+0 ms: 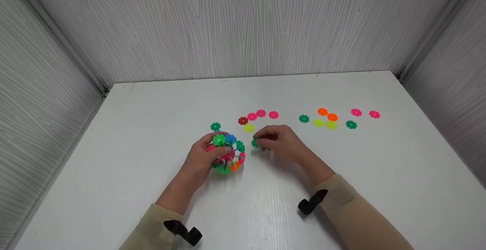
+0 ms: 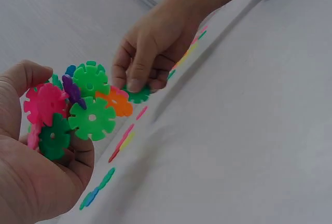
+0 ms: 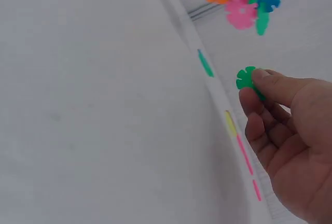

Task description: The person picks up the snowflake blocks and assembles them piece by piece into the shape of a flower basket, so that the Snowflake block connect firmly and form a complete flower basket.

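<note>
Between our two hands the work looks well along, by our judgement: a rounded cluster of slotted discs (image 2: 80,115) is already joined, with light green, dark green, pink, orange, blue and purple pieces fitted together at angles. Our left hand (image 1: 198,158) grips this cluster, its thumb laid across the near face and its fingers round the far side, left of the bench's middle and seemingly lifted off the surface. Our right hand (image 1: 284,142) pinches a single green disc (image 3: 245,78) between thumb and fingers; in the head view it sits just beside the cluster, a gap showing between them, so we count that piece as not yet attached. Plenty is left loose on the bench (image 1: 133,109). Just beyond our left hand lies a dark green disc (image 1: 215,126), with some blue showing next to it. Further right sit a dark red disc (image 1: 243,121), three pink discs (image 1: 261,113) and a yellow disc (image 1: 248,128), and past them a spread of eight more discs (image 1: 332,117) in green, orange, yellow and pink. We cannot tell how many of these the cluster has room for, since our left hand covers part of it.
</note>
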### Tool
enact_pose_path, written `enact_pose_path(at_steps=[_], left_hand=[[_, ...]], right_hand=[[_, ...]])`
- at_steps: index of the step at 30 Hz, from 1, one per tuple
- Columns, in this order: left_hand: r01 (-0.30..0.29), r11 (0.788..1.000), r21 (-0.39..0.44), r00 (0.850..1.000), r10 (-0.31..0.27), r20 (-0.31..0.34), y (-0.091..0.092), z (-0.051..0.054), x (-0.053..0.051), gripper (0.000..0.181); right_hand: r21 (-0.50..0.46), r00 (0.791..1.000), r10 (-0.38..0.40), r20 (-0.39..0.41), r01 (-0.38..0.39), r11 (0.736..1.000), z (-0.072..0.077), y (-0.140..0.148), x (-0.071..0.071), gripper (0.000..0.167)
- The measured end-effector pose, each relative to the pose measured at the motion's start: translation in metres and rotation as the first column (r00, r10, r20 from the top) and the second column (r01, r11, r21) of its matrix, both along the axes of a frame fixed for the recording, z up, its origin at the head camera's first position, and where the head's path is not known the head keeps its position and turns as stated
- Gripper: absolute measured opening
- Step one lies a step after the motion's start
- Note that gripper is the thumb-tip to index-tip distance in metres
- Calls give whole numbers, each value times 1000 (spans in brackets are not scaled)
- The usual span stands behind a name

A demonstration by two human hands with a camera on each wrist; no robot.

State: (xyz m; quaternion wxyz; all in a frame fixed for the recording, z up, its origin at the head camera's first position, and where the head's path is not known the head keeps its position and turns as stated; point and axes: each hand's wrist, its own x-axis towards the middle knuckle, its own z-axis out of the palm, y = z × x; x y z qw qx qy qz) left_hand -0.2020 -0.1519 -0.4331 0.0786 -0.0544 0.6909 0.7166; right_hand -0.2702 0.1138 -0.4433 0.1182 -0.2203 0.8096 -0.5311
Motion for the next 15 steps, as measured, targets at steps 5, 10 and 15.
enact_pose_path(at_steps=[5, 10, 15], left_hand=[[60, 998, -2, 998, -60, 14, 19, -11, 1, 67], [91, 994, -64, 996, -91, 13, 26, -20, 2, 69], [89, 990, -107, 996, -88, 18, 30, -24, 1, 61]], right_hand=[[-192, 999, -28, -31, 21, 981, 14, 12, 9, 20], [-212, 996, 12, -84, -30, 977, 20, 8, 18, 17], [-219, 988, 53, -143, -83, 972, 16, 5, 20, 15]])
